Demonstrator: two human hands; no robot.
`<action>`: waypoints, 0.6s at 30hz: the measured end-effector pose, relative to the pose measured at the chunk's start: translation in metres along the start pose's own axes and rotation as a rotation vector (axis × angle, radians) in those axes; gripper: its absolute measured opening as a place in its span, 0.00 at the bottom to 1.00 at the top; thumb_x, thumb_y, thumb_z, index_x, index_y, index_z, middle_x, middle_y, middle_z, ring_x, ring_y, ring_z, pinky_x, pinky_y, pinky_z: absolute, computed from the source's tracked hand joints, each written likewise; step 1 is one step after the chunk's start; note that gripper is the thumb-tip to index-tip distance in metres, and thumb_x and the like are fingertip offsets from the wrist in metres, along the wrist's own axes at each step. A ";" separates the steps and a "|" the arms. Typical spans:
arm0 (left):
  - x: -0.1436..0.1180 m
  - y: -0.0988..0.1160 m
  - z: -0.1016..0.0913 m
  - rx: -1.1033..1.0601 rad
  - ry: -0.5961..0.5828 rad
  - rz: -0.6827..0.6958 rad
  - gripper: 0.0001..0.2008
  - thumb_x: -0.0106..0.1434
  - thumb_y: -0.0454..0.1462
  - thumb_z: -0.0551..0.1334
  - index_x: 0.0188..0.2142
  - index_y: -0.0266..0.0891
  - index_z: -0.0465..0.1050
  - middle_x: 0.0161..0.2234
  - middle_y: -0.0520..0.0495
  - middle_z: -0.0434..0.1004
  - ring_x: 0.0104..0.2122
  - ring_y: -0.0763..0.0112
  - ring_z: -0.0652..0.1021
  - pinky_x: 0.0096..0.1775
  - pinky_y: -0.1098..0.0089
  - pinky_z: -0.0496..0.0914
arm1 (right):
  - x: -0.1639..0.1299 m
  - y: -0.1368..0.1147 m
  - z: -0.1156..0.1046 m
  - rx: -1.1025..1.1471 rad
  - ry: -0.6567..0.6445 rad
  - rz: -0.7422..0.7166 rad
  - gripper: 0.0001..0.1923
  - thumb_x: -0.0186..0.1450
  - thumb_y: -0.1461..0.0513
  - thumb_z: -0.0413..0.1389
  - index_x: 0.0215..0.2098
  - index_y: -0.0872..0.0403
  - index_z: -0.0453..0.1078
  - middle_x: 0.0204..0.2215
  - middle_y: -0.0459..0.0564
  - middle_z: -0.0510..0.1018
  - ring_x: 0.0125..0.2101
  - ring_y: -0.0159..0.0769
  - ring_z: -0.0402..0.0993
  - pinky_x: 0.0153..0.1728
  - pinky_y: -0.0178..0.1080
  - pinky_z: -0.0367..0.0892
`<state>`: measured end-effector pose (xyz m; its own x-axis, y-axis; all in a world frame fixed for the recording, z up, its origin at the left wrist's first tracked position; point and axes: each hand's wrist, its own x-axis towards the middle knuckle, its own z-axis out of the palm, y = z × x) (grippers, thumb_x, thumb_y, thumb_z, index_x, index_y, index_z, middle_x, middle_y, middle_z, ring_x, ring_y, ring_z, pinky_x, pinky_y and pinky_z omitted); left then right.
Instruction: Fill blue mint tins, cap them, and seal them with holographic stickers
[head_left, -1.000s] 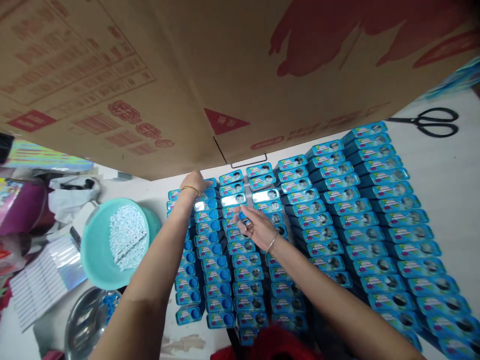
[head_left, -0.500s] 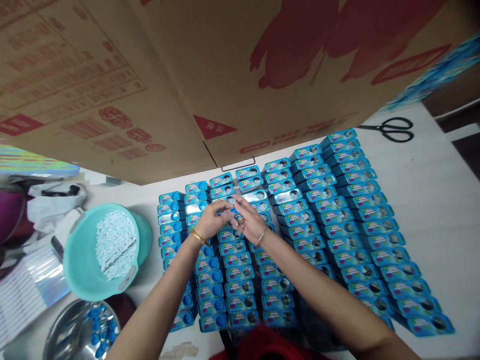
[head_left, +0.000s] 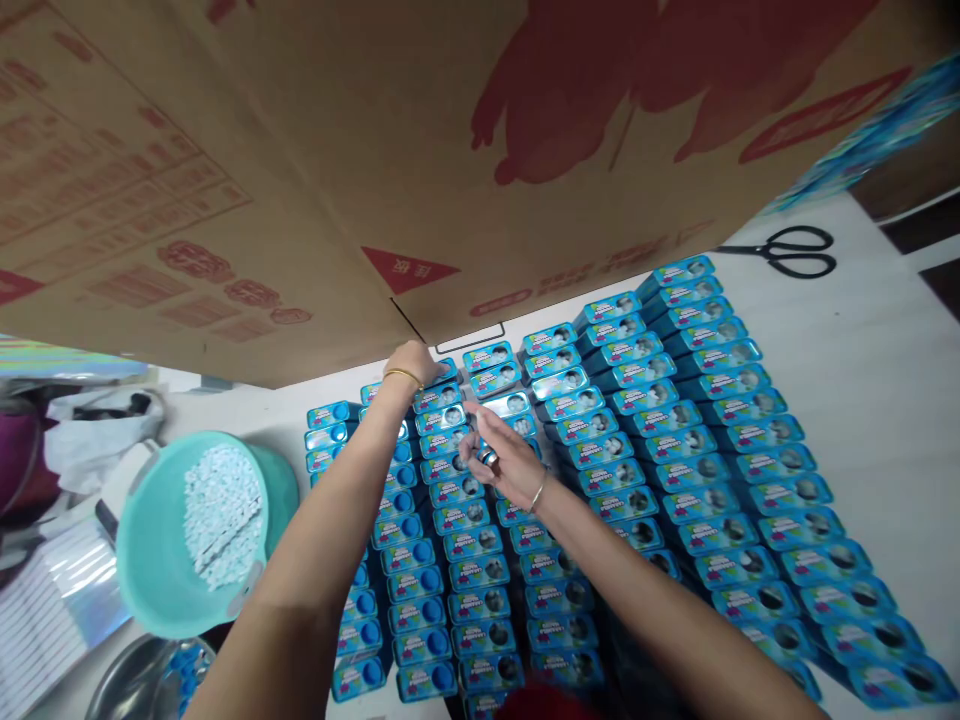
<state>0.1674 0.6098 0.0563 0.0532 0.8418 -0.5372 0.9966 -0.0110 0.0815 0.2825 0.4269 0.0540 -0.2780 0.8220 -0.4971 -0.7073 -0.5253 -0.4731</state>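
Observation:
My left hand (head_left: 411, 362) reaches to the far end of a row, its fingers curled down at the top of a blue tin (head_left: 448, 370); what they grip is hidden. My right hand (head_left: 506, 462) hovers over the middle rows, palm turned sideways and fingers bent around a small round blue cap (head_left: 488, 458). Rows of upright blue printed tins surround both hands. In the left rows, blue caps (head_left: 431, 580) fill the round holes. Tins farther right, such as the near corner tin (head_left: 885, 683), show dark or greyish round holes.
A large cardboard box (head_left: 322, 200) stands behind the rows. On the left are a turquoise tub (head_left: 139, 560) of small pale pieces and a metal bowl (head_left: 124, 680) with blue caps. Black scissors (head_left: 799, 250) lie at the far right. A white plastic bag (head_left: 97, 440) sits beyond the tub.
My hands were together over the middle rows. The left has moved forward and left to the far end of a row; the right stays near its place, slightly lower and farther right.

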 end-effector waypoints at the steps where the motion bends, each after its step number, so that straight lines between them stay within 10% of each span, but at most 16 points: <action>1: 0.005 0.000 -0.001 0.032 -0.030 -0.018 0.15 0.48 0.47 0.69 0.26 0.39 0.73 0.33 0.39 0.79 0.39 0.55 0.78 0.38 0.66 0.68 | 0.000 -0.001 0.000 0.003 -0.010 0.004 0.33 0.61 0.47 0.57 0.59 0.50 0.55 0.23 0.42 0.74 0.13 0.23 0.56 0.16 0.30 0.46; 6: 0.008 -0.003 -0.007 0.072 -0.123 -0.056 0.22 0.46 0.52 0.69 0.32 0.38 0.73 0.38 0.36 0.79 0.41 0.50 0.78 0.40 0.64 0.68 | 0.001 -0.007 -0.001 0.007 -0.016 0.005 0.35 0.61 0.47 0.58 0.60 0.50 0.54 0.23 0.42 0.74 0.13 0.23 0.55 0.17 0.30 0.46; 11: -0.048 0.004 0.002 -0.179 0.227 0.208 0.20 0.55 0.42 0.66 0.47 0.41 0.71 0.44 0.41 0.76 0.48 0.56 0.75 0.50 0.60 0.66 | -0.001 -0.013 -0.007 0.018 -0.018 -0.027 0.35 0.61 0.48 0.58 0.62 0.49 0.51 0.24 0.41 0.74 0.13 0.23 0.55 0.17 0.30 0.46; 15: -0.101 -0.001 0.031 -0.604 -0.095 0.692 0.08 0.57 0.39 0.64 0.38 0.42 0.77 0.40 0.48 0.76 0.45 0.65 0.74 0.50 0.65 0.67 | -0.003 -0.013 -0.009 0.041 0.009 -0.006 0.32 0.61 0.50 0.59 0.59 0.48 0.54 0.21 0.38 0.71 0.12 0.23 0.55 0.15 0.30 0.46; 18: -0.119 -0.004 0.048 -0.789 -0.174 0.683 0.06 0.57 0.39 0.63 0.31 0.39 0.76 0.36 0.48 0.75 0.38 0.68 0.74 0.46 0.67 0.69 | 0.000 -0.008 -0.005 0.056 0.049 0.005 0.30 0.61 0.50 0.59 0.56 0.47 0.56 0.22 0.37 0.70 0.12 0.23 0.56 0.15 0.29 0.46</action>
<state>0.1596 0.4839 0.0795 0.6573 0.6999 -0.2793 0.4323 -0.0467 0.9005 0.2919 0.4301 0.0540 -0.2505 0.8068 -0.5350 -0.7413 -0.5153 -0.4300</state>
